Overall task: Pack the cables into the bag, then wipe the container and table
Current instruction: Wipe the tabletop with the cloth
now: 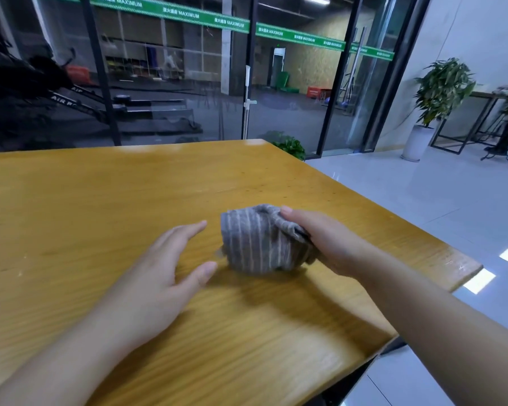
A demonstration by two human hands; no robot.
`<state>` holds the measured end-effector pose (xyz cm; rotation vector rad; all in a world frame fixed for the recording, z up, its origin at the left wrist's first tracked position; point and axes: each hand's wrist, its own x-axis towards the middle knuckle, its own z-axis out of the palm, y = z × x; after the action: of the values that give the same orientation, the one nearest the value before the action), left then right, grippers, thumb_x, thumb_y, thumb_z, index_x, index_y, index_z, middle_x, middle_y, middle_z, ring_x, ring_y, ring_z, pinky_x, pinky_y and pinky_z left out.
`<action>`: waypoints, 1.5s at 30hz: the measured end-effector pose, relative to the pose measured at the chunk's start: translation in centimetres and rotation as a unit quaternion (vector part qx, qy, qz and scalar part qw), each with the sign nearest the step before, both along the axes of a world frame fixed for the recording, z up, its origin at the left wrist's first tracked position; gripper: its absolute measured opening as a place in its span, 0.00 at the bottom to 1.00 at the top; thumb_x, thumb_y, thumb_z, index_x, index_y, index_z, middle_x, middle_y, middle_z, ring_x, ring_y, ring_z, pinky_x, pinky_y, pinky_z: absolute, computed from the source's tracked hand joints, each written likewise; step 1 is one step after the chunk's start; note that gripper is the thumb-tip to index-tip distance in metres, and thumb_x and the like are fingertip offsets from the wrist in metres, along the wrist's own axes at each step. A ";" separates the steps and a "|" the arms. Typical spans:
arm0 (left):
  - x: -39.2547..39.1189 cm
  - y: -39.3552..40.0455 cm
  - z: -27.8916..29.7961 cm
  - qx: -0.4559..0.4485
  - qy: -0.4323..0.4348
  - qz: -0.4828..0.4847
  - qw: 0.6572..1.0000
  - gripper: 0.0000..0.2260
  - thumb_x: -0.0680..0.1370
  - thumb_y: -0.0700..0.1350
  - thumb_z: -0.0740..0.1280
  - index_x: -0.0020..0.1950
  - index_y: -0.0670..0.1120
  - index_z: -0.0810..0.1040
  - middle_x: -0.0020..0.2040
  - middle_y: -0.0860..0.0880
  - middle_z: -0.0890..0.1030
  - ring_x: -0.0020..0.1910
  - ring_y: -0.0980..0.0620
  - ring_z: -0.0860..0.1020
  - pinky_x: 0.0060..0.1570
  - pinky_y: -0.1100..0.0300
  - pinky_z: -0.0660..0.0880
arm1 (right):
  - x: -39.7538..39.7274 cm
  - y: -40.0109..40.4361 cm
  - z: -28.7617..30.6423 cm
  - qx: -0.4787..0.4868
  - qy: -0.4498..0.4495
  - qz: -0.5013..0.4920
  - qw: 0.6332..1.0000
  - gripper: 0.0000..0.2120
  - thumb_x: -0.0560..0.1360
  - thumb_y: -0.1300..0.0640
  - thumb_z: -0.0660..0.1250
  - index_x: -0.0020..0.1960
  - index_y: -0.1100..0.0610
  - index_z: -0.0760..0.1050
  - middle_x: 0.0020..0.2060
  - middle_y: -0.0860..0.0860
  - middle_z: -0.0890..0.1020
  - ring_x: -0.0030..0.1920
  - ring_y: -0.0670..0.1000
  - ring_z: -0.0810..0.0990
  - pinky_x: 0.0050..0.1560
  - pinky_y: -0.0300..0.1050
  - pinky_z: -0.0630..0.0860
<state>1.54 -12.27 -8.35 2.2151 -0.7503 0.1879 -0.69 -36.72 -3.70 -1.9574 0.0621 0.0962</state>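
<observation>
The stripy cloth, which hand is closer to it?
Right. The right hand grips the bunched stripy cloth on the wooden table. The left hand is open just beside the cloth, not touching it.

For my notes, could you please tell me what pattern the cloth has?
Grey with thin pale stripes; the cloth shows best in the head view.

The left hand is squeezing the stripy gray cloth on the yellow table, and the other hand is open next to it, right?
Not quite. In the head view the right hand grips the stripy gray cloth on the yellow table. The left hand is the open one next to it, fingers straight.
</observation>
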 end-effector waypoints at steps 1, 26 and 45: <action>-0.1 -0.2 0.1 -0.054 0.039 -0.008 0.998 0.28 0.64 0.74 0.60 0.62 0.69 0.62 0.65 0.66 0.67 0.65 0.72 0.63 0.64 0.69 0.60 | -0.2 1.0 0.2 0.076 0.033 0.021 0.996 0.18 0.79 0.44 0.58 0.44 0.55 0.78 0.37 0.50 0.82 0.36 0.49 0.79 0.36 0.42 0.71; -0.9 1.0 3.2 -0.330 0.233 -0.035 0.914 0.33 0.71 0.30 0.68 0.71 0.48 0.61 0.47 0.54 0.83 0.44 0.60 0.81 0.42 0.69 0.76 | -0.6 4.8 1.0 0.295 -0.020 0.067 0.953 0.10 0.76 0.69 0.61 0.42 0.57 0.77 0.39 0.55 0.81 0.38 0.52 0.81 0.38 0.45 0.81; -1.3 0.9 3.4 -0.280 0.215 -0.087 0.932 0.22 0.59 0.40 0.63 0.50 0.52 0.83 0.58 0.60 0.74 0.60 0.57 0.75 0.62 0.57 0.69 | 0.3 5.1 1.0 0.336 0.039 -0.053 0.939 0.08 0.76 0.56 0.66 0.48 0.61 0.75 0.38 0.55 0.78 0.30 0.47 0.77 0.29 0.34 0.74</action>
<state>0.19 -11.38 -4.97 1.5585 -0.5545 -0.1571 -0.42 -31.58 -2.66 -1.2616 0.1640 0.1070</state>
